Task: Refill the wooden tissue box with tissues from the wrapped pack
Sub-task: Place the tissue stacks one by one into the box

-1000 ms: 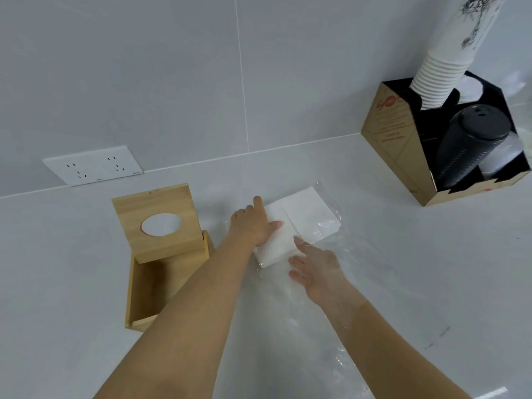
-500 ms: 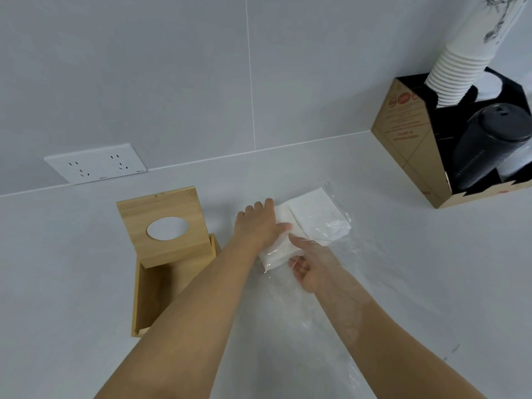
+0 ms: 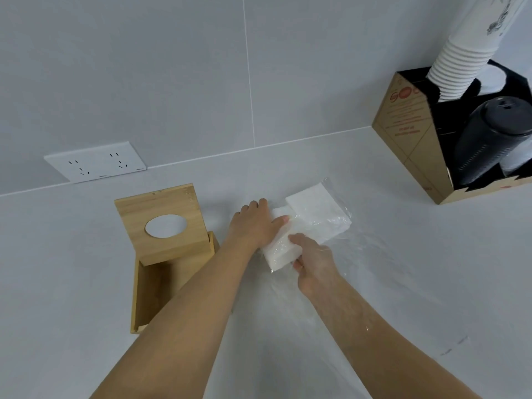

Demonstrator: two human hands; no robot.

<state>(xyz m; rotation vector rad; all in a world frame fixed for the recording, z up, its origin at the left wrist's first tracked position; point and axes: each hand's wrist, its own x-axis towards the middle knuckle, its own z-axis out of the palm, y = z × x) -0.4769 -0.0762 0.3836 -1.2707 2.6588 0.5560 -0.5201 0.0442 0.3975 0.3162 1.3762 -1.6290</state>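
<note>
The wooden tissue box (image 3: 144, 295) lies on the white counter at the left, its inside bare. Its lid (image 3: 164, 223), with an oval hole, stands raised at the far end. To the right of the box lies the white tissue stack (image 3: 313, 217) in clear plastic wrap (image 3: 342, 223). My left hand (image 3: 253, 223) grips the stack's left side, thumb on top. My right hand (image 3: 312, 263) grips the near end of the stack, which is lifted slightly. Loose clear wrap trails over the counter toward me under my right forearm.
A cardboard holder (image 3: 411, 139) at the back right carries a tall stack of white paper cups (image 3: 457, 64) and a black stack of lids (image 3: 489, 139). A white wall socket (image 3: 95, 162) sits low on the grey wall behind the box.
My right hand has closed round the near end of the tissue stack, which it only rested beside before. The left hand has shifted its grip on the stack's left side. The box has not moved.
</note>
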